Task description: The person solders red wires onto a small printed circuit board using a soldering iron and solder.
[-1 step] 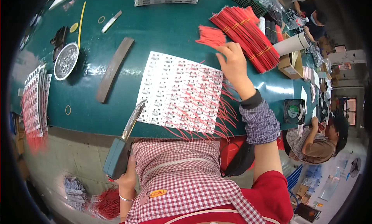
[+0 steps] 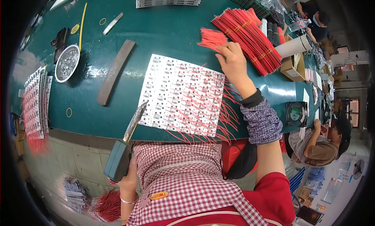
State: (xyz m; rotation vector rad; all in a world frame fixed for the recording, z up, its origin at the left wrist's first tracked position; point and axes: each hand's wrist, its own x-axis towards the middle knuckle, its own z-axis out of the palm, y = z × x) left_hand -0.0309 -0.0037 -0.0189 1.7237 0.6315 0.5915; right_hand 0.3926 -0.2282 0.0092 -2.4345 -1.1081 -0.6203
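Head view: before me on the green table [image 2: 84, 122] lies a white circuit-board panel [image 2: 159, 94], flat near the front edge, with rows of small components and many thin red wires [image 2: 228, 116] trailing from its right part over its right and lower edges. My left hand [image 2: 129, 181] is closed around the handle of a grey-blue soldering gun [image 2: 117, 159]; its long, stained tip points up to the panel's left side, though I cannot tell whether it touches. My right hand [image 2: 235, 64] is beyond the panel's upper right corner, fingers half curled, thumb and forefinger at the lower edge of a loose bunch of short red wires [image 2: 213, 37]; I cannot tell whether I have one pinched.

Just beyond that bunch lies a large bundle of long red wires [image 2: 254, 44], bound with yellow ties [image 2: 269, 51]. Left of the panel lies a dark flat bar [image 2: 116, 73], and farther left a metal bowl [image 2: 57, 73] with shiny bits inside. A scraper blade [image 2: 113, 23] and a yellow strip [image 2: 83, 26] lie farther back. Wired panels [image 2: 35, 105] overhang the table's left end; a square fan [image 2: 296, 113] stands at the right, near a seated co-worker [image 2: 322, 148].
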